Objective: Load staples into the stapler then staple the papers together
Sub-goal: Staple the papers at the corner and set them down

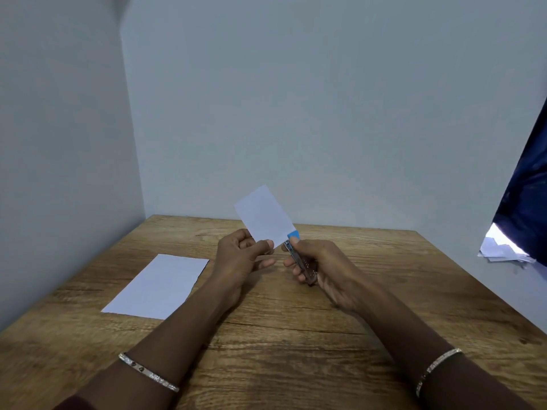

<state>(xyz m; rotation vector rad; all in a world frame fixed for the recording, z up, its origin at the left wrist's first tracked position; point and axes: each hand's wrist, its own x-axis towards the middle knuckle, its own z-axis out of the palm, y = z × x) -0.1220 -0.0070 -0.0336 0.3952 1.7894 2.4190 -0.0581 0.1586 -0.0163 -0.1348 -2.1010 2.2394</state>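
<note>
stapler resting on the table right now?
No, the right hand holds the stapler up above the wooden table, its tip at the corner of the small paper pinched by the left hand.

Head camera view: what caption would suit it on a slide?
Left hand holds small papers at the mouth of a stapler gripped by the right hand.

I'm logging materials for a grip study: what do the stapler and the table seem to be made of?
Stapler: apparently shiny metal body, judging by its silvery glint, with a matte blue tip that looks like plastic. Table: wood or a wood-look laminate, with brown grain lines and knots and a dull finish; the picture cannot settle which.
</note>
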